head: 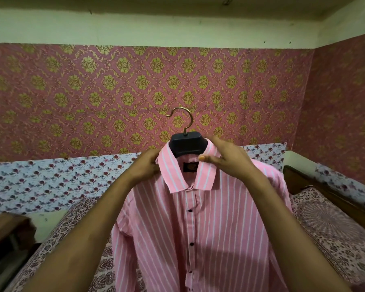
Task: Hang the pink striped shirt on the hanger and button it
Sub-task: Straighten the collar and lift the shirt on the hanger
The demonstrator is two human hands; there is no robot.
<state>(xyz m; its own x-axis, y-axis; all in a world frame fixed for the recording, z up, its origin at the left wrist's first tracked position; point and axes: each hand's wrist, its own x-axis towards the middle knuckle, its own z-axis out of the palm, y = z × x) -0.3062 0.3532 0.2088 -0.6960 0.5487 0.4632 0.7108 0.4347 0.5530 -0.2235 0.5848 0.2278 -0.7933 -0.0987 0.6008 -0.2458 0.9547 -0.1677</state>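
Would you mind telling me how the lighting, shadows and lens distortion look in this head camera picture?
Head view: dim, soft indoor light; an arm shadow darkens the lower front of the pink striped shirt; the wide-angle lens bows the wall edges and stretches both forearms; the left hand and right hand at the collar look sharp, while the dark thing at the lower left is blurred.

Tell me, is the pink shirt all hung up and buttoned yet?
Nearly! The pink striped shirt already sits on the dark hanger, and the dark buttons down the front look closed. Right now the left hand and right hand pinch the collar on each side. The top of the collar looks open, so maybe that button is left. The gold hook isn't hanging on anything.
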